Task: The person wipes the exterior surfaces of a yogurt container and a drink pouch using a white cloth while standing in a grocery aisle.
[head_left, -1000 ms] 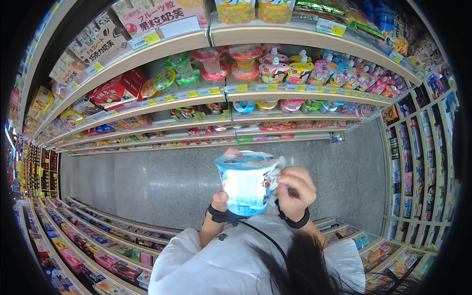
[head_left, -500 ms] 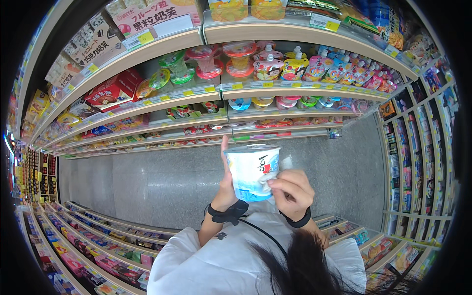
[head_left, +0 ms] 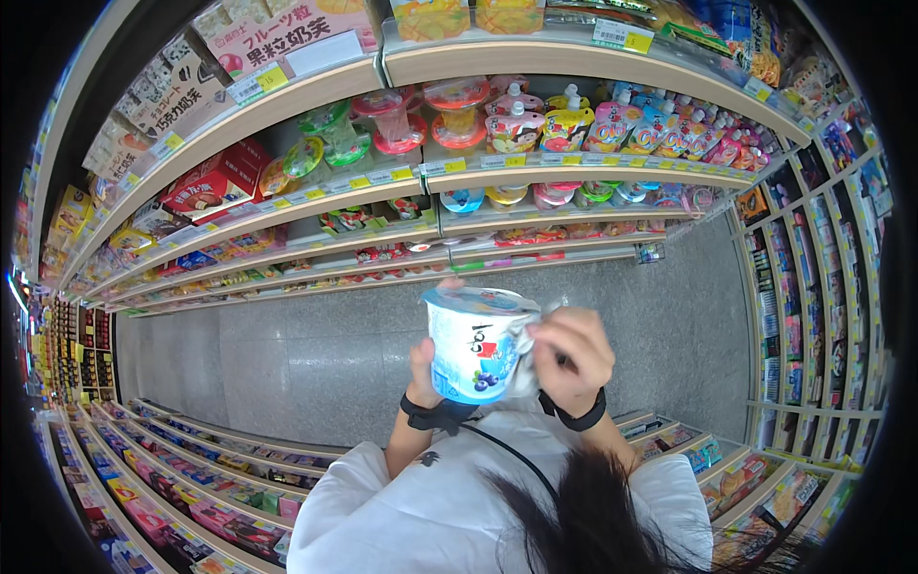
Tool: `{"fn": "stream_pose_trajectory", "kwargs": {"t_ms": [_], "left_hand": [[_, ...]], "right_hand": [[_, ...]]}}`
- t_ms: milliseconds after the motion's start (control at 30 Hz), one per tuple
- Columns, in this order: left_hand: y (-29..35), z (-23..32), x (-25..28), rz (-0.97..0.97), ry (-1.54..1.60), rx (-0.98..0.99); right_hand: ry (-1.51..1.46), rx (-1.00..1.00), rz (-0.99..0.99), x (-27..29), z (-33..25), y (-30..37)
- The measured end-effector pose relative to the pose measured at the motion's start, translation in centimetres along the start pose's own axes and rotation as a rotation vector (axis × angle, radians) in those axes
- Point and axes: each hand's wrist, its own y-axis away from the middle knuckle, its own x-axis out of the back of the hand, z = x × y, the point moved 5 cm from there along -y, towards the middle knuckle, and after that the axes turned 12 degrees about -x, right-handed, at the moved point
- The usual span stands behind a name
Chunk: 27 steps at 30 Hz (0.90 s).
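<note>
A white-and-blue jelly cup with a blueberry picture and a lid is held up in front of me, tilted a little. My left hand supports it from the left and behind; the cup hides most of its fingers. My right hand is closed in a pinch on a white cloth or tissue, pressed to the cup's right side. Part of the cloth hangs down beside the cup. Both wrists wear black bands.
Ahead, curved shelves carry spouted pouches, lidded cups and a red box. Grey tiled floor lies below. Racks of packets stand at the right, more shelves behind me at the left.
The cup has turned and shifted slightly left, bringing the blueberry picture and lid into sight. My left fingers have moved around behind it. The right hand stays at its side with the cloth.
</note>
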Motion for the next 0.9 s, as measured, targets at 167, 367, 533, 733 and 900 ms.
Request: {"fn": "stream_pose_trajectory", "kwargs": {"t_ms": [167,367,533,733,900], "left_hand": [[-0.3,-0.2,0.9,0.013,0.050,-0.033],[-0.4,0.0,2.0,-0.102,0.332,0.020],[0.2,0.0,0.7,-0.046,0.452,0.052],[-0.1,0.3,1.1,-0.009,0.104,-0.005],[-0.6,0.0,-0.3,0.004,-0.120,0.022]], "right_hand": [[-0.098,0.015,-0.051,-1.0,-0.8,1.1],[-0.223,0.133,-0.227,-2.0,-1.2,4.2],[-0.091,0.012,-0.036,-0.9,-0.2,0.1],[-0.144,-0.081,0.004,-0.6,0.1,1.0],[-0.137,-0.068,0.030,-0.1,0.2,1.2]]}}
